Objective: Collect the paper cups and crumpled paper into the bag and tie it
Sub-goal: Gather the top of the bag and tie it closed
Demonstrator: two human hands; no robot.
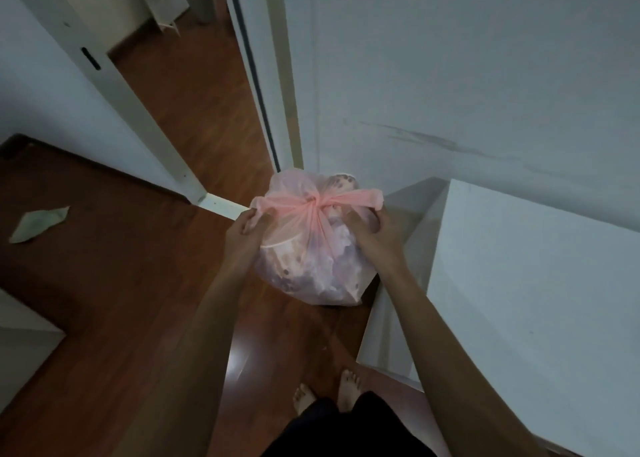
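Wooden floor (145,283) — one bag (304,255), two hands.

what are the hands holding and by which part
The pink bag: the left hand and right hand each pinch one knotted handle end, either side of the knot.

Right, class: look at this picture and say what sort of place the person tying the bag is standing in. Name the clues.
Probably a home, in a room by a doorway. Clues: the wooden floor, the white door frame opening onto another room, and the person's bare feet. Both hands hold the tied pink bag.
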